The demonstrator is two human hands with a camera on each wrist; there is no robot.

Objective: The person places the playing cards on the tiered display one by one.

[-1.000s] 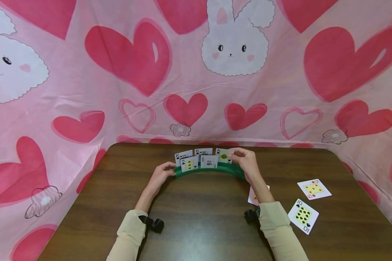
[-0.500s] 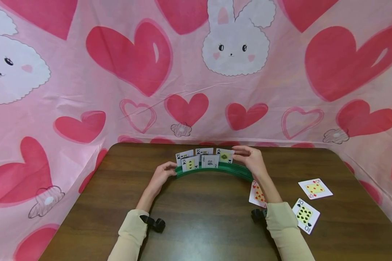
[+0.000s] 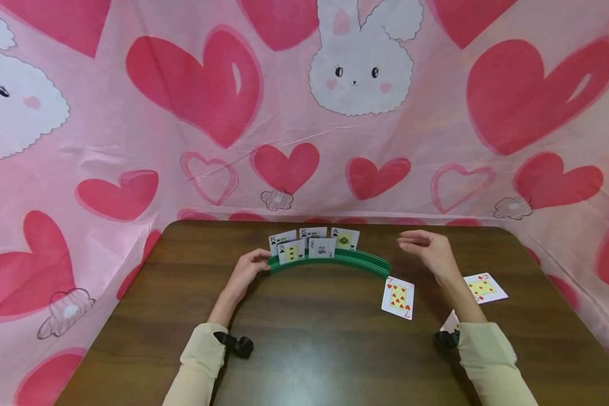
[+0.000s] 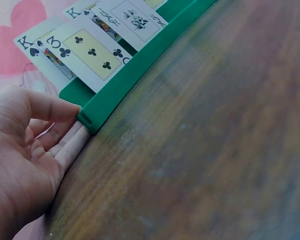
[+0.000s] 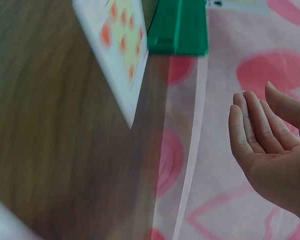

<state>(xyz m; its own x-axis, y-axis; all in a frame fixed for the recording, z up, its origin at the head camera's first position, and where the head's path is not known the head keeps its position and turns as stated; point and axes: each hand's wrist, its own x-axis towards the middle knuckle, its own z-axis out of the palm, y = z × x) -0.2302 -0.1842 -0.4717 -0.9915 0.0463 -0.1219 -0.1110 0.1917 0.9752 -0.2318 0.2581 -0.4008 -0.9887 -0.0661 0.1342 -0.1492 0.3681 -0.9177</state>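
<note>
A curved green card holder [image 3: 367, 261] stands towards the back of the table. My left hand [image 3: 246, 272] pinches its left end between thumb and fingers, as the left wrist view shows. Upright in its back slot are a king of spades [image 4: 26, 44], another king [image 3: 307, 232] and an ace [image 3: 345, 238]. The front slot carries a three of clubs [image 4: 92, 52] and a joker [image 3: 322, 247]. To the right of the holder, my right hand [image 3: 431, 254] is in the air with nothing in it, fingers extended and thumb apart.
A seven of hearts [image 3: 398, 298] lies face up by the holder's right end. Further right lies a five of diamonds [image 3: 489, 287], partly behind the right forearm. The ten of spades [image 3: 450, 322] is mostly covered by that arm. A pink heart-patterned cloth [image 3: 284, 124] hangs behind the table.
My right hand has let go of the ace and moved right, away from the holder. The seven of hearts is now uncovered, while the ten is mostly hidden. The left hand stays put.
</note>
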